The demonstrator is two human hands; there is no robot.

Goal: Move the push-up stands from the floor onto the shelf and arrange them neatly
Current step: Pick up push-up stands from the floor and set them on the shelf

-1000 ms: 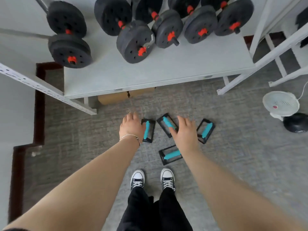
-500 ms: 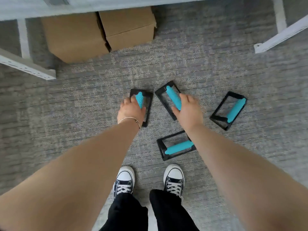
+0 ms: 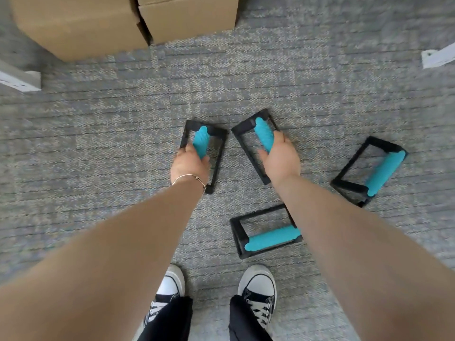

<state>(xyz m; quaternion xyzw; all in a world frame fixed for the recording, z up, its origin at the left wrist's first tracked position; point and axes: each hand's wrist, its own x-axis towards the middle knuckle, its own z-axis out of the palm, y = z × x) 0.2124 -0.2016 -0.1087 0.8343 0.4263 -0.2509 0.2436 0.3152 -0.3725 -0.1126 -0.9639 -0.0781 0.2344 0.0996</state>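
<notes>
Head view: on the grey carpet floor (image 3: 98, 148) lie four push-up stands. The left hand (image 3: 189, 164) has its grip closed around the teal bar of the left stand (image 3: 202, 143), the right hand (image 3: 280, 159) likewise on the middle stand (image 3: 263, 136). Both bars run away from the wrists, so each should lift straight up. Two stands, the near one (image 3: 267, 232) and the right one (image 3: 369, 172), lie free.

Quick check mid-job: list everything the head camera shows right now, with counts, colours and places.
push-up stands: 4, black frames with teal grips, on the carpet; left-held, right-held, one lying free near the shoes, one lying free far right
cardboard boxes: 2, brown, top left
shelf feet: 2, white, left edge and right edge
carpet: grey
shoes: 2, black and white, bottom centre
bracelet: 1, left wrist
hands: left and right, each gripping a teal grip
</notes>
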